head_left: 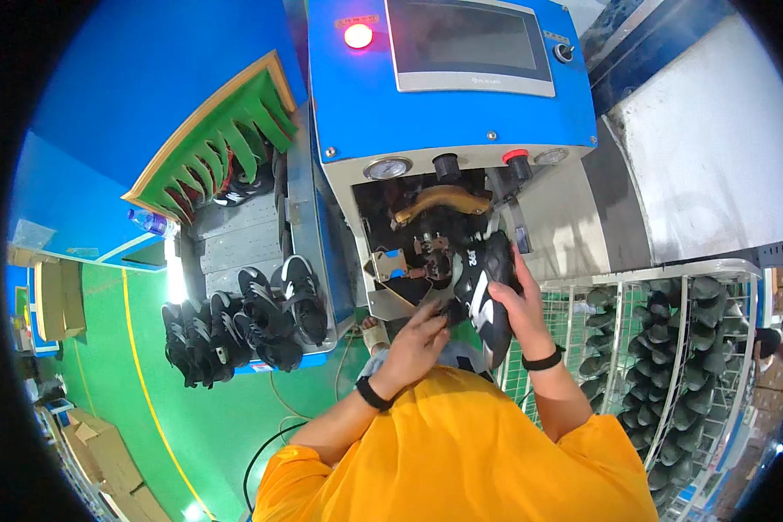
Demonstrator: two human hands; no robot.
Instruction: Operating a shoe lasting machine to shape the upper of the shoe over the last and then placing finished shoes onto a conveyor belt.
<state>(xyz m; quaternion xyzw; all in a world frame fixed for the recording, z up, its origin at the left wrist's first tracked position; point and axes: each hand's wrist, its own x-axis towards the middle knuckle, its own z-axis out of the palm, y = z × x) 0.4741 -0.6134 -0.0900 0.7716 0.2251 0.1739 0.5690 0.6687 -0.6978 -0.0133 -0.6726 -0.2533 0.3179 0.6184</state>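
My right hand [524,306] is closed around a black sneaker [485,304] with white side panels. The shoe stands in front of the blue and white machine's opening [426,248], with one end close to the metal parts inside. My left hand [415,341] is just left of the shoe, fingers bent together against a small dark piece [450,315] that I cannot make out. Inside the opening, a curved tan pad [441,203] sits above metal clamps [428,248].
On the left, several black and white sneakers [226,335] line the end of a conveyor [239,239] under green hanging strips [222,157]. At right, a white wire rack [618,348] holds many dark shoe lasts [670,348]. A red lamp [358,36] glows beside the machine's dark screen [461,36].
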